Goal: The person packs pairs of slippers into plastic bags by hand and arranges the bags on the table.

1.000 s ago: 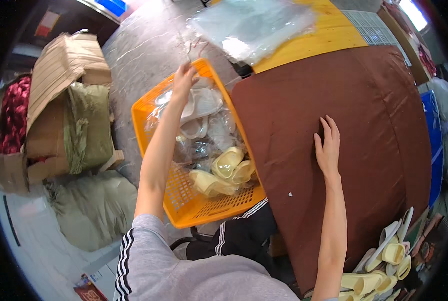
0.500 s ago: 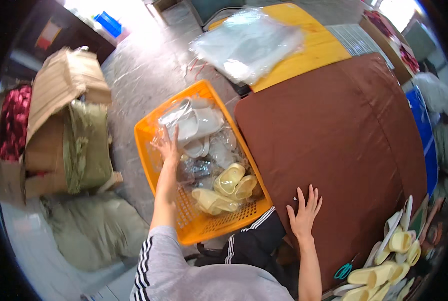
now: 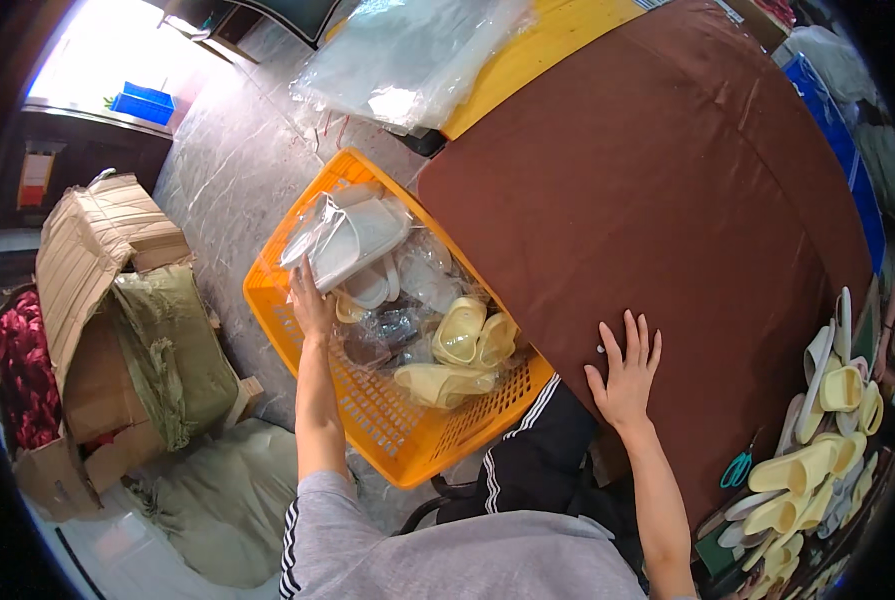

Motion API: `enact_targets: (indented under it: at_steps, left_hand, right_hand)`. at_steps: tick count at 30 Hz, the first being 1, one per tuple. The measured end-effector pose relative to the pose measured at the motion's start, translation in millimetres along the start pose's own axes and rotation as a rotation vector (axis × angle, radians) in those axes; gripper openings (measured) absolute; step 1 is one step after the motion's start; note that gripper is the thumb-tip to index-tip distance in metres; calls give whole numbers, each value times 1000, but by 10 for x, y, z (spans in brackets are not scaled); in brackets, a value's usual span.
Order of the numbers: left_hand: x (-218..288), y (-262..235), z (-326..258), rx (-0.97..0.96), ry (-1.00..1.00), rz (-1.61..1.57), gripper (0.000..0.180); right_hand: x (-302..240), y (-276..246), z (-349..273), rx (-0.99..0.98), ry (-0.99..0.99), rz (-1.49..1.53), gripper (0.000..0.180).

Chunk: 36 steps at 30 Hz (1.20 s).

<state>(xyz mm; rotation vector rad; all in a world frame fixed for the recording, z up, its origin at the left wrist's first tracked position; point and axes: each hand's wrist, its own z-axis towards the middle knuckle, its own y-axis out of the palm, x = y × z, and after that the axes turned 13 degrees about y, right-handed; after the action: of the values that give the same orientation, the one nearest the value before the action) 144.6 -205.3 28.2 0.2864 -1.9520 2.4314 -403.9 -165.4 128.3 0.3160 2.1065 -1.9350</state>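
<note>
My left hand (image 3: 312,305) is in the orange plastic basket (image 3: 397,465), fingers stretched out and touching the near left end of a pair of pale grey slippers (image 3: 367,230) in a clear bag. It does not appear to grip them. Below those slippers lie more bagged pairs, among them pale yellow slippers (image 3: 460,332) on the basket's right side. My right hand (image 3: 627,375) rests flat with spread fingers on the brown-covered table (image 3: 657,200), by a small white speck.
Loose yellow and grey slippers (image 3: 797,470) crowd the table's right edge, near teal-handled scissors (image 3: 737,468). Clear plastic bags (image 3: 412,60) lie on a yellow board (image 3: 537,50) at the far side. Left of the basket stands an open cardboard box (image 3: 97,240) beside a greenish sack (image 3: 222,500).
The view has shifted and turned. My left hand has moved toward the near end of the grey slippers, its fingers less spread. My right hand stays flat on the table.
</note>
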Motion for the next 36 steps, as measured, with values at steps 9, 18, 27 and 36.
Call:
enact_targets:
  at_steps: [9, 18, 27, 36]
  left_hand:
    - [243, 271, -272, 28, -204, -17, 99]
    - [54, 1107, -581, 286, -435, -464, 95]
    - [-434, 1207, -670, 165, -791, -1279, 51]
    - [-991, 411, -388, 615, -876, -1282, 38]
  right_hand:
    - [25, 0, -60, 1, 26, 34, 63]
    - [139, -80, -42, -24, 80, 76, 62]
    - [204, -4, -90, -12, 81, 76, 66]
    - [-24, -13, -106, 80, -15, 181, 63]
